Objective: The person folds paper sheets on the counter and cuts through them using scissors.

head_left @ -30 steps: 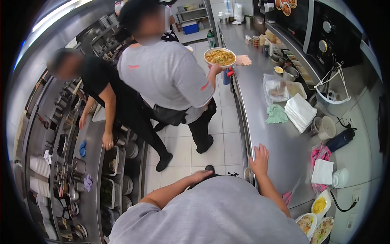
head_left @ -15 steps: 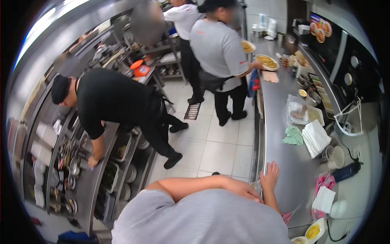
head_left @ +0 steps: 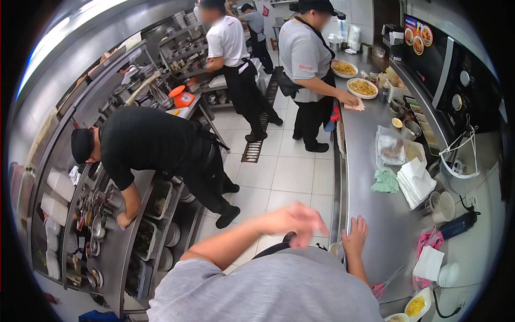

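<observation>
My left hand (head_left: pixel 298 221) is raised in front of my body, blurred by motion, its fingers loosely bent and apart with nothing seen in them. My right hand (head_left: pixel 355 236) rests on the near edge of the steel counter (head_left: pixel 370 212), fingers extended and holding nothing. A green cloth (head_left: pixel 385 181) and a stack of white napkins (head_left: pixel 416 183) lie on the counter beyond it. Scissors with pink handles (head_left: pixel 380 288) are beside my right forearm.
A co-worker in grey (head_left: pixel 308 59) wipes with a pinkish cloth (head_left: pixel 354 104) near two plates of food (head_left: pixel 362 88). Another in black (head_left: pixel 155 142) leans over the left counter (head_left: pixel 115 257). A person in white (head_left: pixel 229 43) stands farther back. A microwave (head_left: pixel 440 70) sits at right.
My left hand has lifted away from beside my right wrist, up and leftward. My right hand stays on the counter. The grey-shirted co-worker's hand has moved from a plate to the cloth.
</observation>
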Tool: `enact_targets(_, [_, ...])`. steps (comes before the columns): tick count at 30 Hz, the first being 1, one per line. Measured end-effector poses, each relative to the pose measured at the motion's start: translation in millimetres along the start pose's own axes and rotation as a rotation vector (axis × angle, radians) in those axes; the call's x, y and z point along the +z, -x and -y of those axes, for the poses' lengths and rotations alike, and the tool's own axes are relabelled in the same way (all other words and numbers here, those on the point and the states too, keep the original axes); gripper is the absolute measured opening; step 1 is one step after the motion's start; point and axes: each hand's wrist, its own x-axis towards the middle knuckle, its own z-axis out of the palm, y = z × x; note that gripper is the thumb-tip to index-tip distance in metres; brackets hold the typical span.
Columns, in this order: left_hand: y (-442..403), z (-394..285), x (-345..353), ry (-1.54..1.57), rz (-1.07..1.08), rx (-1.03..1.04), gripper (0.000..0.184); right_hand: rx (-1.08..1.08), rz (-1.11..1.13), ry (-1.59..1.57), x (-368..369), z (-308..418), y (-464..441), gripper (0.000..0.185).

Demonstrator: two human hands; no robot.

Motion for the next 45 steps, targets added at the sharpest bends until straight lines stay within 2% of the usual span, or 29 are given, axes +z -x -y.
enact_targets(1, [27,-37,-6,-0.002,-0.212,0.05,0.034,0.005,0.002,0.007,0,0,1,0.053])
enact_targets(2, [46,-57,-26,0.273,0.067,0.417,0.039,0.005,0.0,0.017,1,0,-1,0.053])
enact_targets(4, [71,-94,-35,0.18,0.492,0.767,0.038,0.002,0.004,0.029,0,0,0,0.053])
enact_targets(5, [84,-112,-39,0.173,0.722,0.914,0.037,0.0,-0.001,0.029,1,0,-3,0.053])
enact_targets(7, [72,-131,-28,-0.004,0.861,0.96,0.037,-0.002,-0.004,0.031,2,2,-3,0.052])
enact_targets(8, [61,-127,-32,0.072,0.721,0.979,0.037,-0.003,-0.008,0.034,1,3,-4,0.052])
enact_targets(10, [29,-103,-51,0.484,-0.066,1.012,0.047,0.005,-0.003,0.051,1,4,-3,0.053])
enact_targets(11, [18,-98,-75,0.612,-0.361,1.066,0.054,0.009,0.004,0.066,1,3,-3,0.053])
enact_targets(12, [21,-98,-119,0.705,-0.404,1.195,0.063,0.015,0.013,0.081,1,3,-3,0.053])
enact_targets(13, [33,-104,-171,0.774,-0.197,1.305,0.056,0.016,0.012,0.085,1,4,-5,0.053])
enact_targets(14, [58,-77,-252,0.856,-0.176,1.421,0.048,0.018,0.012,0.089,0,6,-6,0.054])
enact_targets(15, [73,-52,-312,0.974,-0.527,1.494,0.037,0.018,0.016,0.095,-1,8,-6,0.054])
enact_targets(17, [58,4,-371,1.077,-1.078,1.175,0.033,0.118,-0.088,0.004,5,0,2,0.054])
enact_targets(18, [45,39,-380,0.99,-1.067,0.88,0.029,0.157,-0.15,-0.049,9,-2,-1,0.054])
enact_targets(19, [22,89,-379,0.76,-1.356,0.617,0.02,0.198,-0.241,-0.033,10,-4,-3,0.053])
enact_targets(20, [17,182,-419,0.473,-1.398,0.289,0.018,0.246,-0.326,-0.018,6,-4,-1,0.053])
enact_targets(21, [30,306,-463,0.529,-0.935,0.299,0.017,0.306,-0.418,-0.003,6,-2,-1,0.053])
enact_targets(22, [26,379,-451,0.521,-1.143,-0.09,0.025,0.271,-0.39,0.074,9,-1,-2,0.052])
enact_targets(23, [14,385,-384,0.536,-1.317,-0.328,0.035,0.247,-0.366,0.158,10,-2,-1,0.052])
enact_targets(24, [30,443,-365,0.402,-0.986,-0.602,0.042,0.235,-0.344,0.246,9,-1,2,0.052])
enact_targets(25, [52,500,-363,0.05,-0.563,-0.904,0.039,0.254,-0.339,0.266,6,3,6,0.052])
enact_targets(26, [77,510,-332,-0.179,-0.292,-1.07,0.039,0.27,-0.342,0.284,3,8,0,0.051])
enact_targets(27, [95,502,-313,-0.233,-0.22,-1.153,0.039,0.281,-0.341,0.297,2,13,-5,0.051])
enact_targets(30, [141,474,-306,-0.378,-0.074,-1.279,0.039,0.477,-0.357,0.25,6,12,-9,0.045])
enact_targets(33, [134,464,-324,-0.485,-0.026,-1.237,0.039,0.46,-0.322,0.358,11,7,-11,0.04])
enact_targets(42, [-61,429,-278,-0.726,0.098,-0.796,0.04,0.439,-0.277,0.393,8,9,-14,0.035])
enact_targets(45, [-103,426,-263,-0.863,0.215,-0.694,0.04,0.432,-0.279,0.375,10,4,-13,0.035])
